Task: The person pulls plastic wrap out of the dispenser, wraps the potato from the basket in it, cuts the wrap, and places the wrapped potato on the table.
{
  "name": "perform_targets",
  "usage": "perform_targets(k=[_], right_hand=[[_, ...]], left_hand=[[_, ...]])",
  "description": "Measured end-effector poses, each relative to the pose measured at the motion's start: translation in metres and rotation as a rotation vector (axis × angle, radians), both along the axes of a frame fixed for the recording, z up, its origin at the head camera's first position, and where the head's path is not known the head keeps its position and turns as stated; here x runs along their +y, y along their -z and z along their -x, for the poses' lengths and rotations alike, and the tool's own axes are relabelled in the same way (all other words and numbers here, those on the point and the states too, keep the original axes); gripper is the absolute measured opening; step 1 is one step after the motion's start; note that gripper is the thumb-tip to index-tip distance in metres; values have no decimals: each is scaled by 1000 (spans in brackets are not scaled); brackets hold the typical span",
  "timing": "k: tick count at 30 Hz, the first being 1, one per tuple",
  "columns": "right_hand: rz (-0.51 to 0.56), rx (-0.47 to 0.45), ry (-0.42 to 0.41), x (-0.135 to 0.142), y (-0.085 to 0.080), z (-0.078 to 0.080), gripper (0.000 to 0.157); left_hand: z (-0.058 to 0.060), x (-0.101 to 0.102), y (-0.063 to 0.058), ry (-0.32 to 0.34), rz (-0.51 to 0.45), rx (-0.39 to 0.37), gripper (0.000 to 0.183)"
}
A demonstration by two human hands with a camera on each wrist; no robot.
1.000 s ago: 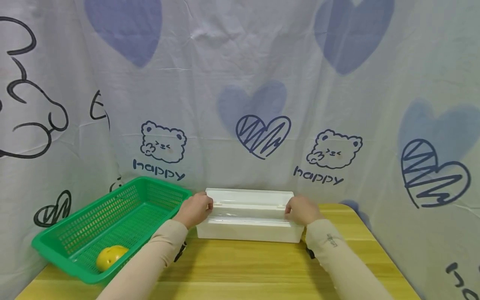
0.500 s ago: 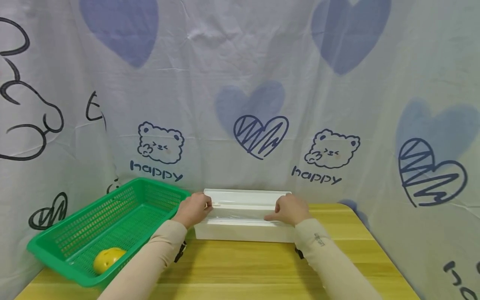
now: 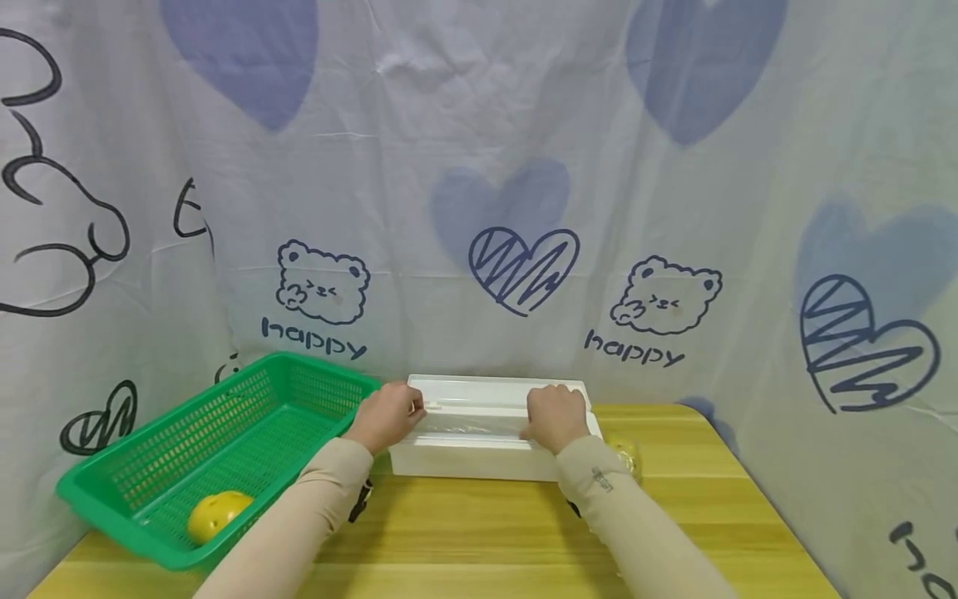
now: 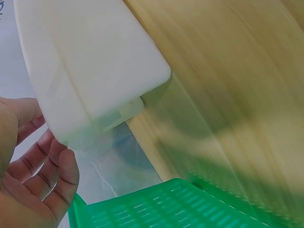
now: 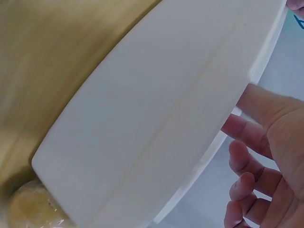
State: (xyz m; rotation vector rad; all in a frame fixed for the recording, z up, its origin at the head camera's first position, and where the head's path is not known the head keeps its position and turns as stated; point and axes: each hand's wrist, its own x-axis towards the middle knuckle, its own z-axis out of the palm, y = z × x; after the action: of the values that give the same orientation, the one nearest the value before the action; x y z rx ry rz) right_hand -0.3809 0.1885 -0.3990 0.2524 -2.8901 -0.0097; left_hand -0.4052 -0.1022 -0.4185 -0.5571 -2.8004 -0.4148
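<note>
A long white cling film box (image 3: 475, 460) lies across the back of the table with its lid (image 3: 464, 389) raised. Clear film (image 3: 464, 424) shows in its opening. My left hand (image 3: 387, 413) holds the box's left end; in the left wrist view its thumb goes behind the white end (image 4: 90, 66) while the fingers curl at the edge. Over the opening, right of middle, is my right hand (image 3: 555, 416). The right wrist view shows its thumb and forefinger (image 5: 247, 130) passing behind the box's upper edge, their tips hidden, the other fingers curled. What they touch inside is hidden.
A green basket (image 3: 150, 545) stands at the left, a yellow dimpled fruit-like thing (image 3: 217, 516) inside. Beyond the box's right end lies a yellow thing in shiny clear wrap (image 3: 625, 455), partly behind my right arm. A patterned curtain (image 3: 479, 166) hangs behind the wooden table (image 3: 464, 541).
My right hand has moved left along the box from its right end, uncovering the wrapped yellow thing there. The left hand has stayed at the left end.
</note>
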Motion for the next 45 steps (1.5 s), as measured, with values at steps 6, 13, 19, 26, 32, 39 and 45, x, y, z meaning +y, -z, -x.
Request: perform_targets(k=[6, 13, 19, 26, 32, 39, 45], right_hand=[[21, 23, -14, 22, 4, 3, 23], [97, 16, -45, 51, 5, 2, 17], [154, -74, -29, 68, -1, 1, 14], [197, -124, -36, 79, -10, -5, 18], [232, -154, -41, 87, -10, -5, 18], [286, -234, -60, 89, -11, -8, 13], [350, -279, -37, 91, -13, -10, 11]], left_hand=[[1, 0, -1, 21, 12, 22, 13], [-1, -3, 0, 48, 13, 42, 13], [-2, -5, -1, 57, 16, 53, 14], [-4, -4, -3, 37, 32, 41, 13], [-7, -4, -5, 15, 20, 8, 13], [-6, -5, -2, -1, 3, 7, 13], [-6, -5, -2, -10, -18, 15, 12]])
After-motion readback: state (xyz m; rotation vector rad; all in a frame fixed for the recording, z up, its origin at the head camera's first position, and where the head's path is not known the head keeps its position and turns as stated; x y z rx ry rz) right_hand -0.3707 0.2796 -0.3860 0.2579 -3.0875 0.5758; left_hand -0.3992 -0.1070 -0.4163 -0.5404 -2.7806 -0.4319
